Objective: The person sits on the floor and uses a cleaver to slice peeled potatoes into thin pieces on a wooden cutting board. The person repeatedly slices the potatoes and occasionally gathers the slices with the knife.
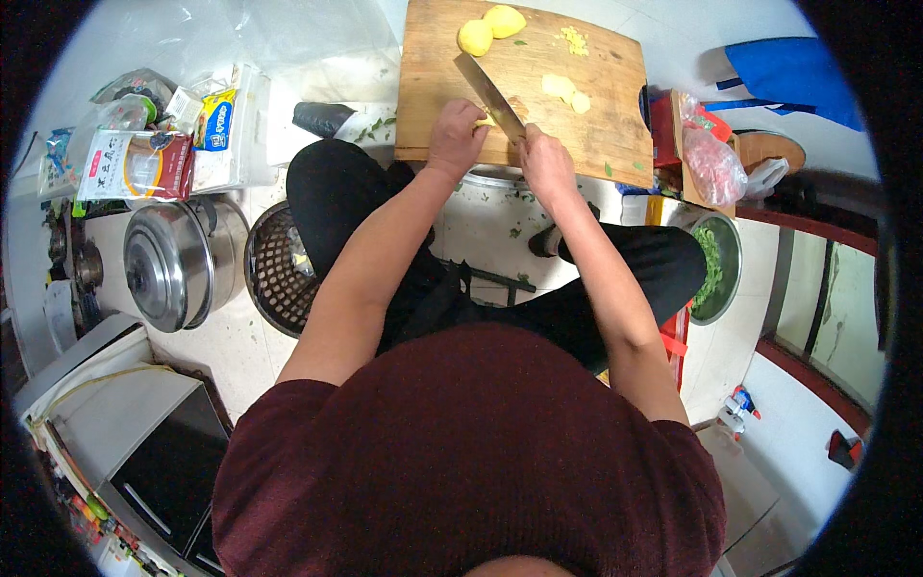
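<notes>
My right hand (549,167) grips the handle of a kitchen knife (492,94) with a broad blade. The blade slants up and left over a wooden cutting board (613,65). Pinched in the fingers of my left hand (456,135) is a small pale-yellow vegetable piece (484,122), close to the blade's left side. Two peeled yellow potatoes (476,37) lie touching at the board's far edge. Right of the knife are several thin pale slices (557,86). Beyond them sits a small heap of yellow diced bits (575,41). Brown scraps (518,107) show beside the blade.
Left of my legs stand a dark woven basket (277,288) and a lidded steel pot (169,263). Food packets (137,164) lie at the upper left. On the right are a cardboard box (679,144) with plastic bags and a steel bowl (723,288) of chopped greens (708,267).
</notes>
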`<move>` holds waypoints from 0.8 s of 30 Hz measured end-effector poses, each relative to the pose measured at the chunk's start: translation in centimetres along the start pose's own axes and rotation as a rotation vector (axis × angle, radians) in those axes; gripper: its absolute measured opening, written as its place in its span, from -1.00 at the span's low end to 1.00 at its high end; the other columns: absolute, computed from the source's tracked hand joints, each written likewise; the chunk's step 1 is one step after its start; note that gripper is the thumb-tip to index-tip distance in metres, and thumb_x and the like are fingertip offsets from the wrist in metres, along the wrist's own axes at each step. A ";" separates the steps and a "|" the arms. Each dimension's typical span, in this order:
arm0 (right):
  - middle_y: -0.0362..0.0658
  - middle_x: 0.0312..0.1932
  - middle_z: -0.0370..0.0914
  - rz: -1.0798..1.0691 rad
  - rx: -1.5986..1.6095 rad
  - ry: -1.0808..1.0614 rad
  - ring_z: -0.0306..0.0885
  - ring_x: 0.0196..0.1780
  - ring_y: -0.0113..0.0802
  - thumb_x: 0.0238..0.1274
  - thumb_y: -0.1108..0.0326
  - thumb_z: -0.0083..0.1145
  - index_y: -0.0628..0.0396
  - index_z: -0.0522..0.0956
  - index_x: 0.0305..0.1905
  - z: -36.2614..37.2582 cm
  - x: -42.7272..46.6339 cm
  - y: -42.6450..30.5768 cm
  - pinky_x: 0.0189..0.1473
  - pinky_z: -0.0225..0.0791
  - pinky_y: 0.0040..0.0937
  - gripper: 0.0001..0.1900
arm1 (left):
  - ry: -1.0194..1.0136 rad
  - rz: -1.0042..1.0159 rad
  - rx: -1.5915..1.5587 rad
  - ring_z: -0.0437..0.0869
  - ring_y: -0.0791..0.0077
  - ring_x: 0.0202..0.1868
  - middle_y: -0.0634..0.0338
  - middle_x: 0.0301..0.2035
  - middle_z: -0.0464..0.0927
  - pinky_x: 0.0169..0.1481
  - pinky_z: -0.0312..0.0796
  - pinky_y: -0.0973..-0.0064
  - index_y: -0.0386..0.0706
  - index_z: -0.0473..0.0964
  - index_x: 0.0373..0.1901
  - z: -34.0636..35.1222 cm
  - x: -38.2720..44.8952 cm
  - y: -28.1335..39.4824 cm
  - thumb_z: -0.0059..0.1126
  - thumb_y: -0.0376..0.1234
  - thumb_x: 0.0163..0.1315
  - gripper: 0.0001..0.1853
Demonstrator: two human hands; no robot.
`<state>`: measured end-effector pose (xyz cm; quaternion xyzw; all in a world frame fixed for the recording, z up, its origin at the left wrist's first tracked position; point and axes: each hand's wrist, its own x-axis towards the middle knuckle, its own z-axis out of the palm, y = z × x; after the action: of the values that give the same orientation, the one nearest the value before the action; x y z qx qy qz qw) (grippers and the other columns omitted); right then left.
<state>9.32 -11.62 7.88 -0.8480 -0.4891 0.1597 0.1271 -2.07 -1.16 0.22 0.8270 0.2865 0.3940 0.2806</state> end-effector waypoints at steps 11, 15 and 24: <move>0.20 -0.45 0.56 -0.061 -0.030 -0.052 0.58 -0.29 0.14 0.12 0.40 0.01 0.22 0.47 -0.31 -1.5 -0.9 -0.6 -0.23 0.41 0.00 -0.88 | 0.010 -0.007 0.020 0.53 0.11 -0.24 0.07 -0.38 0.50 -0.14 0.39 0.30 -0.18 0.47 -0.47 -0.2 -0.2 0.2 0.29 -0.50 -0.15 -0.81; 0.21 -0.45 0.56 -0.065 -0.019 -0.032 0.58 -0.30 0.14 0.11 0.38 0.03 0.22 0.47 -0.29 -0.3 -0.1 -0.3 -0.24 0.41 0.02 -0.87 | -0.007 -0.012 0.034 0.54 0.12 -0.26 0.08 -0.41 0.50 -0.15 0.40 0.30 -0.19 0.47 -0.50 -0.1 -0.1 0.1 0.28 -0.49 -0.14 -0.83; 0.19 -0.45 0.56 -0.038 0.018 0.011 0.56 -0.30 0.17 0.15 0.35 0.02 0.20 0.47 -0.29 -0.4 0.1 -0.2 -0.25 0.40 0.03 -0.86 | -0.016 -0.043 -0.014 0.53 0.09 -0.23 0.05 -0.39 0.50 -0.12 0.39 0.28 -0.22 0.47 -0.45 0.0 -0.2 -0.1 0.28 -0.50 -0.13 -0.82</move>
<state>9.39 -11.49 8.29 -0.8384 -0.5028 0.1567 0.1404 -2.22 -1.27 0.08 0.8220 0.2991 0.3831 0.2969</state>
